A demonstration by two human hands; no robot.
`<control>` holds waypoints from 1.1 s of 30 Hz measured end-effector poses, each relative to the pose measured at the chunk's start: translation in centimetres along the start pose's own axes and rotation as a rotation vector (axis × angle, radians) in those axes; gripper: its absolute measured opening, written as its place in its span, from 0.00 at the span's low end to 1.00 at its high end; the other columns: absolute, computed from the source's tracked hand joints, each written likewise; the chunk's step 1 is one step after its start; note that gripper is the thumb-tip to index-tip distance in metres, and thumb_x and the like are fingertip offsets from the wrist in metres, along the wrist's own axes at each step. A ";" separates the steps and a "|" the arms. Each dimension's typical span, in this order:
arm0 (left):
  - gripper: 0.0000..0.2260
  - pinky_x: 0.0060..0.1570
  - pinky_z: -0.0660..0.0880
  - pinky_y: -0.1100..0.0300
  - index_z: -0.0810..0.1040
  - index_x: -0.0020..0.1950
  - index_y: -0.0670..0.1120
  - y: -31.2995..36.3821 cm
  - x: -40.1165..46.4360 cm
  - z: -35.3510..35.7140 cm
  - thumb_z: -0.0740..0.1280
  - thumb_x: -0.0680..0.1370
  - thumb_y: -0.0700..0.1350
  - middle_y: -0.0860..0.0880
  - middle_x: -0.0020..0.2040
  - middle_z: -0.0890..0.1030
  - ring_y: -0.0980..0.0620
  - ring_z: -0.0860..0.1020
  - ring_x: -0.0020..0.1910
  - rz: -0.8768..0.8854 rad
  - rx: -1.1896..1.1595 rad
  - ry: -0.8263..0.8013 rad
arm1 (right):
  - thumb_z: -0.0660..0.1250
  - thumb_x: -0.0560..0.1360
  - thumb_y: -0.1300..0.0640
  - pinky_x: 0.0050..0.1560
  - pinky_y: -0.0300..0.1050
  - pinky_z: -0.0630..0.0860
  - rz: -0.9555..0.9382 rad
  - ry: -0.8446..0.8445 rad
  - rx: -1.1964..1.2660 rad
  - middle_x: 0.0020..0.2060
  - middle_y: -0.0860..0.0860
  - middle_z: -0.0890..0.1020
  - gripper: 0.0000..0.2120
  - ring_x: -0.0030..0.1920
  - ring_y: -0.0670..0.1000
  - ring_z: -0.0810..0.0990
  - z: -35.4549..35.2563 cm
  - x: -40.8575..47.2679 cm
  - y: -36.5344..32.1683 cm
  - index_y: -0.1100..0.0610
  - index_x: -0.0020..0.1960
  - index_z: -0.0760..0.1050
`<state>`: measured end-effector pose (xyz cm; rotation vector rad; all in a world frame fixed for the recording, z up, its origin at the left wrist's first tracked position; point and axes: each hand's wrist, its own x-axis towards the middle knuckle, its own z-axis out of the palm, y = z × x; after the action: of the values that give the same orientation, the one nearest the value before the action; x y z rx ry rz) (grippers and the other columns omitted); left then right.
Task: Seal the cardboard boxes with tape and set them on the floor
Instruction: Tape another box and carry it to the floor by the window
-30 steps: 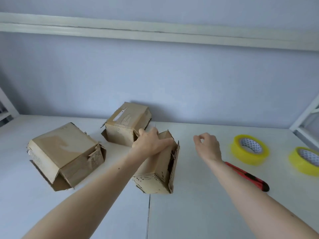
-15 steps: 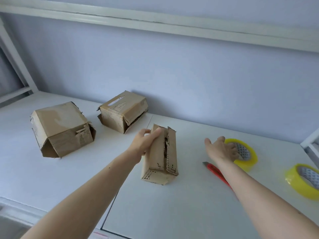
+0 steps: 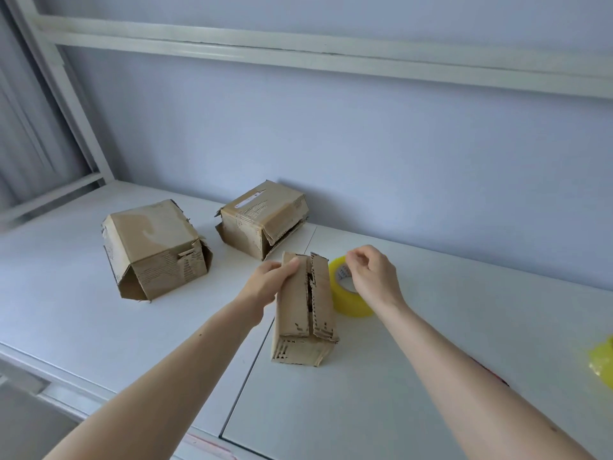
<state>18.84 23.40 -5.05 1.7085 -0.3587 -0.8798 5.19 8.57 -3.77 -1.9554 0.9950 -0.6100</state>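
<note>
A narrow cardboard box [image 3: 303, 313] stands on the white table [image 3: 83, 327], its two top flaps folded in with a gap between them. My left hand [image 3: 267, 288] grips the box at its far left top edge. A yellow tape roll [image 3: 348, 298] sits upright against the box's right side, and my right hand [image 3: 373, 273] holds it at the top with curled fingers. Two more cardboard boxes lie further back: a big one [image 3: 156, 247] at the left with loose flaps, and one [image 3: 263, 219] near the wall.
A second yellow tape roll [image 3: 602, 360] shows at the right edge. A red cutter [image 3: 492, 375] peeks out behind my right forearm. A white frame post [image 3: 66, 94] rises at the back left. The table's front edge runs along the lower left.
My right hand took the yellow tape roll and brought it left against the narrow box. My left hand kept its hold on the box. The view turned left.
</note>
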 end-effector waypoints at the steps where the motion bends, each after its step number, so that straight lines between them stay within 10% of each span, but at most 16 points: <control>1: 0.27 0.68 0.73 0.46 0.76 0.64 0.47 -0.2 0.2 -0.2 0.72 0.73 0.64 0.47 0.59 0.82 0.48 0.79 0.60 0.003 0.005 -0.007 | 0.63 0.80 0.51 0.50 0.45 0.74 -0.016 0.000 0.014 0.44 0.47 0.83 0.09 0.50 0.50 0.79 0.2 -0.1 -0.4 0.55 0.52 0.79; 10: 0.19 0.46 0.80 0.60 0.71 0.69 0.50 -1.6 0.7 0.3 0.67 0.81 0.56 0.48 0.57 0.81 0.52 0.82 0.52 0.087 -0.066 -0.027 | 0.68 0.79 0.54 0.52 0.26 0.64 -0.218 -0.236 -0.179 0.66 0.48 0.73 0.19 0.62 0.47 0.74 3.4 -2.9 -1.3 0.53 0.69 0.73; 13: 0.17 0.35 0.78 0.66 0.70 0.69 0.49 -2.0 0.3 0.6 0.66 0.82 0.52 0.49 0.54 0.81 0.54 0.82 0.46 0.113 -0.067 -0.022 | 0.70 0.78 0.54 0.62 0.37 0.68 -0.170 -0.223 -0.131 0.66 0.47 0.73 0.19 0.64 0.49 0.74 3.8 -2.9 -0.9 0.52 0.68 0.74; 22: 0.35 0.68 0.71 0.48 0.64 0.75 0.53 -2.6 0.1 -0.2 0.66 0.75 0.69 0.50 0.68 0.75 0.49 0.75 0.65 0.046 -0.101 -0.061 | 0.61 0.82 0.43 0.64 0.38 0.61 0.000 -0.182 0.043 0.71 0.50 0.68 0.24 0.72 0.48 0.66 3.6 -4.6 -1.9 0.52 0.74 0.67; 29: 0.36 0.60 0.79 0.44 0.79 0.66 0.46 -1.6 -0.7 -0.6 0.68 0.70 0.73 0.42 0.59 0.84 0.41 0.84 0.57 0.038 -0.254 -0.223 | 0.51 0.85 0.43 0.60 0.51 0.76 0.108 -0.143 0.418 0.53 0.53 0.83 0.21 0.55 0.52 0.81 3.4 -5.1 -3.7 0.56 0.52 0.76; 33: 0.41 0.48 0.81 0.54 0.79 0.63 0.41 -1.4 -0.4 -1.4 0.78 0.61 0.69 0.43 0.53 0.86 0.46 0.86 0.50 0.039 -0.170 -0.200 | 0.48 0.85 0.42 0.55 0.42 0.72 0.137 -0.180 0.540 0.53 0.48 0.86 0.20 0.56 0.46 0.81 2.4 -4.3 -4.1 0.53 0.63 0.72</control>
<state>19.28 25.11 -6.01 1.4571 -0.4371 -1.0262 6.17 14.57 -1.77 -1.4249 0.7479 -0.5456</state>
